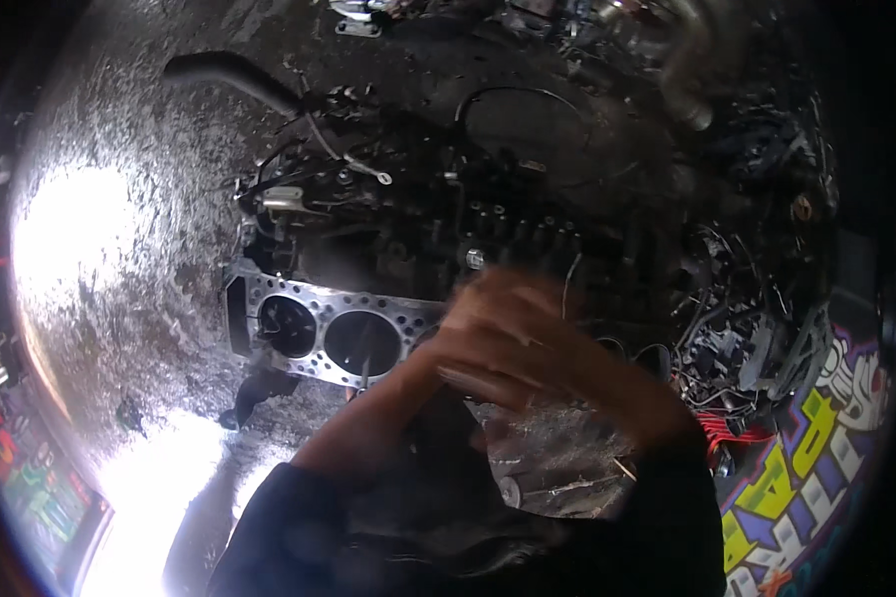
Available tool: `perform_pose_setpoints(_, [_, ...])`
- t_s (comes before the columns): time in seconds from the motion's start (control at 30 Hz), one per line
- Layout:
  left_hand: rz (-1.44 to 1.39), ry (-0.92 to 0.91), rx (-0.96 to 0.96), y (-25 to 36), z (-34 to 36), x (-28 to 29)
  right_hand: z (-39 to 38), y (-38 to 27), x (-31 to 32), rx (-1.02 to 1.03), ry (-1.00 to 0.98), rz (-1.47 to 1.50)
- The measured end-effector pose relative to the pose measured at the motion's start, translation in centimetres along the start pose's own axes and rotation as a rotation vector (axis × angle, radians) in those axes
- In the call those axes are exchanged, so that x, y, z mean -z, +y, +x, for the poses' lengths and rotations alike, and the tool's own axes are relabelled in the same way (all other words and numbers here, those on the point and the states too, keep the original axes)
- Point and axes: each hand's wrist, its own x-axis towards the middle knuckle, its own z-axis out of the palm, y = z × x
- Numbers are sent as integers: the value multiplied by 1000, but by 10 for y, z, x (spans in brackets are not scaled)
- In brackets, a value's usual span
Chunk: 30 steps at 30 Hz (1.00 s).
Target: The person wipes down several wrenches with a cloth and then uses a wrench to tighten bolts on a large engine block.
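My left hand (446, 350) and my right hand (523, 323) are raised together, overlapping and blurred by motion, over an engine block (319, 249); whether they hold anything I cannot make out. Along the block's near side lies a silver perforated plate, like a head gasket (413, 323), with large round bores, partly hidden behind my hands. The block's dark upper side carries pipes, fittings and a metal bracket (284, 197).
A black hose (219, 70) lies at the upper left, and metal engine parts (687, 70) at the upper right. Tangled wiring and parts (747, 348) sit at the right beside red tools (732, 426). Painted graffiti (796, 468) shows at the right edge.
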Motion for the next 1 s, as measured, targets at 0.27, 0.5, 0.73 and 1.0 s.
perform_pose_setpoints(0.27, [106,73,37,-3,-16,16,-33,-9,40,-28,-79,-111])
perform_pose_setpoints(0.5, [-135,94,134,9,-1,22,46,11,-43,219,30,64])
perform_pose_setpoints(0.73, [-196,241,569,-1,-1,27,17,22,-6,215,91,-67])
perform_pose_setpoints(1.0, [9,-50,147,12,-23,22,25,2,-43,176,83,45])
